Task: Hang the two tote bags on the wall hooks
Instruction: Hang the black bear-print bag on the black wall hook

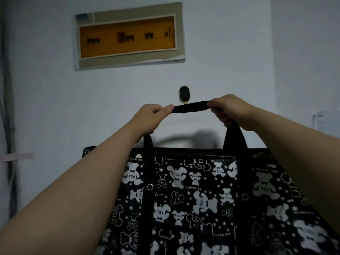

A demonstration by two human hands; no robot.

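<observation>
Pinching tote bag strap [190, 107] taut before hook [184, 93]: left hand [150, 116], right hand [230, 109], arms raised.

In front of me stands a pale, flat painted wall [220, 52], and it carries everything here. Fixed to it is a small dark oval hook [184, 94] with a light tip at its lower end, just above the strap I hold. Higher up sits a rectangular panel with a grey frame and an amber window [128, 36]. A white box [326, 121] is mounted at the right edge, and dark cables [7, 100] run down the left side.
</observation>
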